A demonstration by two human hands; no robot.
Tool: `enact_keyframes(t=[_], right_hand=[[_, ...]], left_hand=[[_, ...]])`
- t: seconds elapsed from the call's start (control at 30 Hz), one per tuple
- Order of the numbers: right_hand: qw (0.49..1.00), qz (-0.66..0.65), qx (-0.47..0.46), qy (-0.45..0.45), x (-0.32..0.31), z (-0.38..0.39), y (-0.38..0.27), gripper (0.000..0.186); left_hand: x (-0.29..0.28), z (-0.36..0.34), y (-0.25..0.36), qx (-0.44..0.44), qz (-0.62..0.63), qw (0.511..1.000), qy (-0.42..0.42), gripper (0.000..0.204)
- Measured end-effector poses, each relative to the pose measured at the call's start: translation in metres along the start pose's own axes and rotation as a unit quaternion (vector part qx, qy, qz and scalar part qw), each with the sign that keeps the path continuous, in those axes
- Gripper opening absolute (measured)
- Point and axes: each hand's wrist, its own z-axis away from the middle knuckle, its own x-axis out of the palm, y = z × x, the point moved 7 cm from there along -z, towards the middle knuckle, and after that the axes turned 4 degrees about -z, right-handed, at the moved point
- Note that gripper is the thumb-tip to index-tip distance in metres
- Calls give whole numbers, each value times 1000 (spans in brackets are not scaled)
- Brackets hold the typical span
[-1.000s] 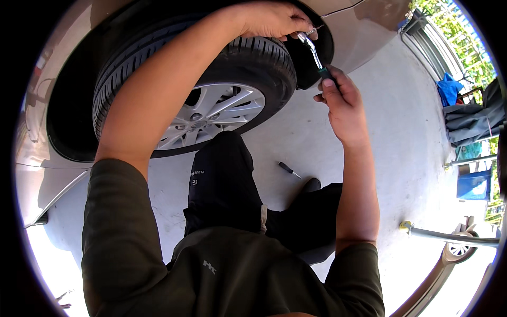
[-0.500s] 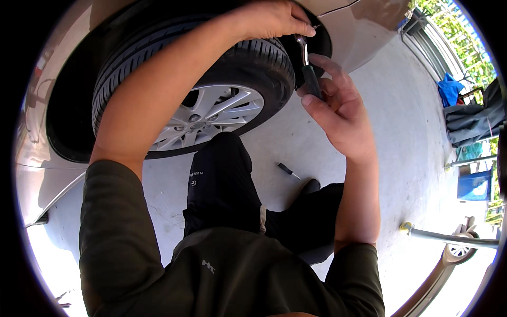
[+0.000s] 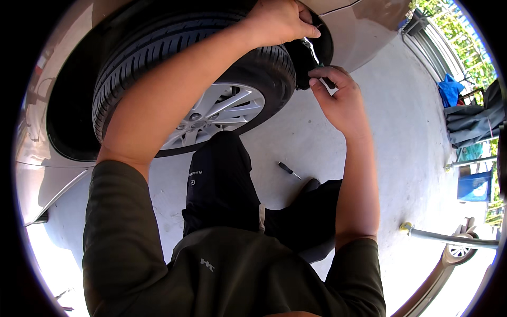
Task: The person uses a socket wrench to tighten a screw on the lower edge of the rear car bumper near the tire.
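My left hand (image 3: 281,22) reaches over the tire (image 3: 264,68) to the edge of the wheel arch, its thumb and fingers closed at the head of a ratchet wrench. The wrench's shiny metal shaft (image 3: 312,52) slants down toward my right hand (image 3: 339,98). Its dark handle is pinched between the thumb and curled fingers there, mostly covered by them. What the wrench head sits on is hidden behind my left hand. The silver spoked wheel (image 3: 198,124) is mounted on the car, below my left forearm.
A screwdriver (image 3: 285,168) with a dark handle lies on the pale concrete floor (image 3: 401,174) near my shoe. The car's beige body panel (image 3: 364,31) curves beside the wheel arch. Off to the right are a metal pipe (image 3: 454,238), a blue bin (image 3: 474,186) and dark draped cloth (image 3: 475,119).
The right hand has moved up along the wrench handle, and its fingers have closed more around it. The wrench has tilted slightly, and the left hand has shifted a little to the right.
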Motion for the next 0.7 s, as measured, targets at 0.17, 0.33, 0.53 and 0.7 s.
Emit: enact_keyframes(t=[0.17, 0.33, 0.53, 0.7], right_hand=[[983, -169, -4, -76, 7, 15, -2, 14], [971, -230, -14, -58, 8, 11, 10, 14], [957, -279, 72, -24, 5, 10, 42, 12], [948, -307, 80, 10, 0, 14, 45, 11]], left_hand=[[0, 0, 2, 38, 19, 999, 30, 34], [3, -2, -5, 37, -20, 998, 48, 36], [28, 13, -26, -87, 191, 978, -15, 37], [72, 34, -39, -205, 488, 848, -6, 38]])
